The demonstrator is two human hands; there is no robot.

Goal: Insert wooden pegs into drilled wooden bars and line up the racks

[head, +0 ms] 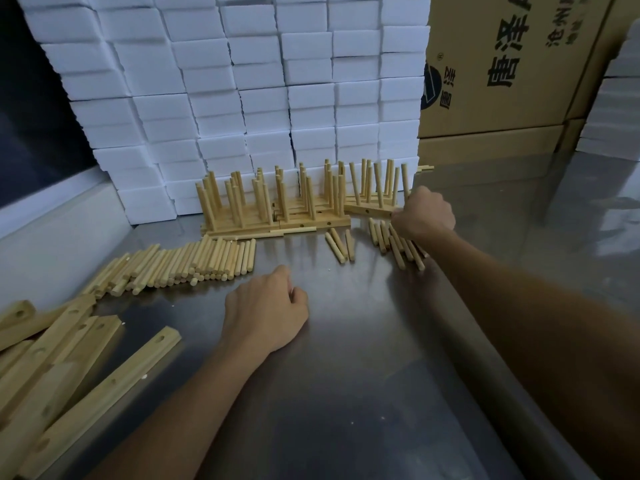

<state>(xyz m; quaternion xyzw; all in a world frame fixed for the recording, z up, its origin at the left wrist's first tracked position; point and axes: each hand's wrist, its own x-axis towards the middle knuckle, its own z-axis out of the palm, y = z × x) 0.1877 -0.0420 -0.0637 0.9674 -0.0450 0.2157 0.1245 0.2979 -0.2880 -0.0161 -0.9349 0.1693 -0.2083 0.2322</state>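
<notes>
While my left hand [265, 311] sits knuckles-up on the steel table [363, 393], its fingers are curled loosely under and there's nothing in them that I can see. The big loose pile of pegs [180, 265] lies just to the left and a bit farther out from that hand, not touching it, and the undrilled-side-up bars [65, 362] are heaped at the near left corner. My left forearm runs in from the near edge, angled up toward the middle.

Farther back, the finished racks [277, 206] stand in a row against the wall of white foam blocks [242, 91], pegs pointing up. Between the hands, a few stray pegs [341, 244] lie flat on the table.

My right hand [424, 213] is way out at the far right end of that row, fingers curled tight at the end of the last rack [375, 199], which sits skewed from the others. Can't really tell if I'm pinching the bar or a peg, the fingertips are hidden. Another small bunch of pegs [398, 245] lies right under that hand. Right arm is stretched long from the near right corner. Cardboard boxes [512, 64] are stacked behind it.
</notes>
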